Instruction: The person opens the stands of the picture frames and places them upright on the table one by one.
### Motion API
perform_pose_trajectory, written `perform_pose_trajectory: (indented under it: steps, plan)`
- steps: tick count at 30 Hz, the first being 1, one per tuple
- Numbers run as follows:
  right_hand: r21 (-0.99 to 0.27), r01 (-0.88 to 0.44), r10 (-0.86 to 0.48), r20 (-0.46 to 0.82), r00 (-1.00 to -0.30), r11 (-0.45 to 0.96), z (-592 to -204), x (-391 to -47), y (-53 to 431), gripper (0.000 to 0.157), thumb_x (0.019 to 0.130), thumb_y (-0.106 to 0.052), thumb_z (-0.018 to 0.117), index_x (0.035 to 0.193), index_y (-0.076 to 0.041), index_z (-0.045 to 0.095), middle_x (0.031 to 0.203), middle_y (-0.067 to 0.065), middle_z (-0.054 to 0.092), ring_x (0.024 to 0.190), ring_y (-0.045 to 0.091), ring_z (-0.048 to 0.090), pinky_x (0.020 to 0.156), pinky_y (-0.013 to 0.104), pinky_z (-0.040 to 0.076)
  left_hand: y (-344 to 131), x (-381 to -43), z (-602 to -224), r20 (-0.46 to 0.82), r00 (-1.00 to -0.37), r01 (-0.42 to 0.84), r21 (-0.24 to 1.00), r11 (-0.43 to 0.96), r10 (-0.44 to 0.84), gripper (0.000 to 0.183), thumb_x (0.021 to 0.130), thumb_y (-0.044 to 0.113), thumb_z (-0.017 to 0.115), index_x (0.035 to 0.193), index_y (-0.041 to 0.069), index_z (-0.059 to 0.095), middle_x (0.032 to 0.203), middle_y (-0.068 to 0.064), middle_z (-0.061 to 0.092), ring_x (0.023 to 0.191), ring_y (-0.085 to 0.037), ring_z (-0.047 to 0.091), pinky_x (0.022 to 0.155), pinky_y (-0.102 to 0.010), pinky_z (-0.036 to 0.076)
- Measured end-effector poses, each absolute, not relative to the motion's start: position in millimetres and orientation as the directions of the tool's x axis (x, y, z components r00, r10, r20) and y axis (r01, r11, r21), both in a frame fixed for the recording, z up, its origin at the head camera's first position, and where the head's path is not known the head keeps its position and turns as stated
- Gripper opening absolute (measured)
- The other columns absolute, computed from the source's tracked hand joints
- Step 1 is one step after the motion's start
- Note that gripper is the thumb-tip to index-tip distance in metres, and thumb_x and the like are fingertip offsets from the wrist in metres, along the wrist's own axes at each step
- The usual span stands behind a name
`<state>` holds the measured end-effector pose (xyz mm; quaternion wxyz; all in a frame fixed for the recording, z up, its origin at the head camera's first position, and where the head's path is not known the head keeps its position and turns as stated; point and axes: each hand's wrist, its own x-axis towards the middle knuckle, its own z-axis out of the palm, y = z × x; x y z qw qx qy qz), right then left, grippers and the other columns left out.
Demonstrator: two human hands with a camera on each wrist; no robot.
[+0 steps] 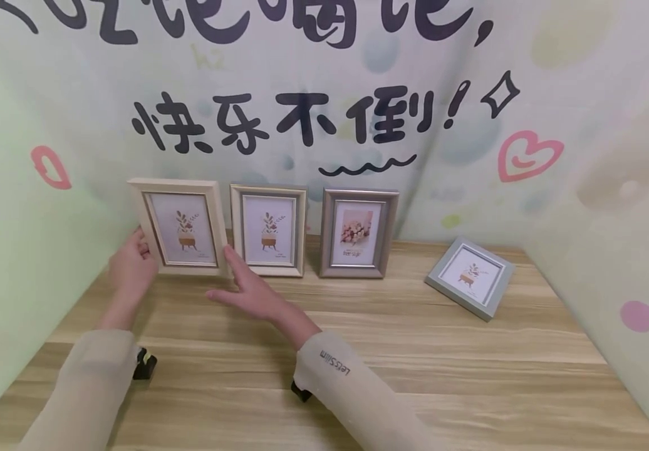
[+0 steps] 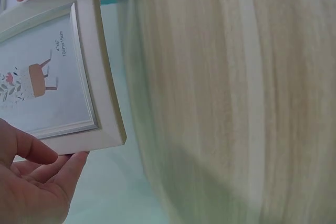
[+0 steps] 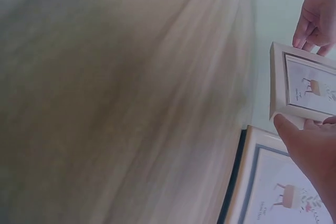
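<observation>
A cream picture frame (image 1: 218,228) with a potted-plant print stands at the left end of a row of frames. My left hand (image 1: 133,266) pinches its left edge, the thumb (image 2: 39,150) in front and the other fingers behind. At the opposite side, my right hand (image 1: 262,300) touches the frame's right edge with fairly straight fingers, its thumb spread low. Close beside is a second, gold-cream picture frame (image 1: 302,232), upright with the same print; the right wrist view also shows part of it. The backs of both frames are hidden.
A brown-silver picture frame (image 1: 327,232) with a flower print stands upright to the right. Further right, a grey-blue square picture frame (image 1: 502,285) lies tilted back, face up. Behind the wooden table (image 1: 471,376) hangs a printed cloth wall (image 1: 279,56); walls flank both sides.
</observation>
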<state>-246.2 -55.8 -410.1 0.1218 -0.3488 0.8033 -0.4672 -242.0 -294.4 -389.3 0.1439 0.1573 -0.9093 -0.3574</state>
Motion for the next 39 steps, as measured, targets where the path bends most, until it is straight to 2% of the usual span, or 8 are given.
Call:
perform_pose_trajectory:
  steps: [5,8,10,14,19,25,32,39]
  plan:
    - [-0.834,-0.406,-0.66,0.068,-0.748,0.374,-414.5,-247.2,-58.1,0.096,0.093,-0.042,0.063,0.161,-0.017,0.001,0.169,-0.003,-0.004,0.157,0.015,0.005,0.128,0.035,0.011,-295.8,-247.6,-397.6,0.16,-0.922,-0.161,0.672,0.723,-0.353,0.061,0.085,-0.005,0.04,0.146,-0.009,0.039,0.124,-0.036,0.059,0.1,-0.046,0.06,0.066,-0.041,0.052]
    - [-0.83,-0.386,-0.655,0.033,-0.754,0.402,-416.3,-246.7,-58.4,0.095,0.094,-0.042,0.062,0.161,-0.014,0.003,0.169,0.0,-0.003,0.157,0.015,0.002,0.128,0.035,0.007,-295.0,-249.3,-400.3,0.137,-0.934,-0.165,0.654,0.738,-0.33,0.062,0.083,-0.006,0.041,0.145,-0.011,0.037,0.123,-0.039,0.058,0.095,-0.046,0.061,0.061,-0.037,0.05]
    - [-0.83,-0.373,-0.654,0.014,-0.756,0.414,-417.4,-246.6,-58.0,0.095,0.094,-0.043,0.062,0.161,-0.012,0.003,0.169,0.001,-0.003,0.157,0.016,0.002,0.128,0.035,0.007,-292.8,-250.0,-401.1,0.116,-0.941,-0.173,0.645,0.744,-0.319,0.063,0.084,-0.006,0.041,0.146,-0.011,0.036,0.124,-0.039,0.058,0.094,-0.047,0.062,0.06,-0.037,0.051]
    - [-0.829,-0.365,-0.654,-0.001,-0.757,0.424,-417.1,-247.0,-55.9,0.095,0.094,-0.046,0.061,0.161,-0.01,0.005,0.169,0.003,-0.004,0.157,0.017,0.002,0.128,0.035,0.007,-289.2,-251.6,-401.1,0.084,-0.948,-0.186,0.633,0.751,-0.306,0.064,0.086,-0.004,0.039,0.15,-0.008,0.031,0.131,-0.039,0.053,0.105,-0.052,0.058,0.074,-0.052,0.053]
    - [-0.828,-0.354,-0.651,-0.017,-0.758,0.434,-416.0,-247.5,-53.9,0.093,0.094,-0.047,0.06,0.161,-0.011,0.008,0.169,0.002,-0.005,0.157,0.017,0.002,0.128,0.037,0.008,-286.9,-252.0,-399.4,0.078,-0.956,-0.179,0.608,0.773,-0.282,0.063,0.088,-0.002,0.039,0.15,-0.009,0.029,0.132,-0.041,0.05,0.11,-0.056,0.054,0.082,-0.062,0.05]
    - [-0.816,-0.346,-0.661,-0.057,-0.748,0.462,-413.8,-247.6,-56.4,0.09,0.094,-0.053,0.059,0.161,-0.017,0.012,0.169,-0.001,-0.008,0.157,0.016,0.001,0.128,0.042,0.011,-286.1,-248.7,-394.9,0.017,-0.958,-0.221,0.592,0.775,-0.287,0.065,0.089,0.002,0.041,0.151,-0.01,0.023,0.136,-0.043,0.044,0.105,-0.054,0.053,0.074,-0.056,0.052]
    - [-0.816,-0.341,-0.658,-0.063,-0.75,0.467,-415.7,-252.2,-62.7,0.084,0.093,-0.056,0.057,0.161,-0.026,0.017,0.169,-0.002,-0.007,0.157,0.017,0.002,0.127,0.047,0.014,-290.7,-242.9,-396.1,0.018,-0.954,-0.234,0.58,0.78,-0.3,0.06,0.092,0.007,0.04,0.146,-0.013,0.027,0.132,-0.043,0.046,0.106,-0.055,0.053,0.079,-0.061,0.05]
    - [-0.796,-0.38,-0.656,-0.028,-0.754,0.471,-412.8,-253.1,-55.3,0.085,0.093,-0.055,0.059,0.161,-0.024,0.017,0.17,-0.001,-0.001,0.157,0.017,0.005,0.127,0.045,0.014,-285.0,-235.4,-387.5,0.027,-0.938,-0.26,0.607,0.751,-0.347,0.065,0.096,0.015,0.042,0.152,-0.009,0.019,0.14,-0.041,0.042,0.108,-0.055,0.052,0.077,-0.059,0.051]
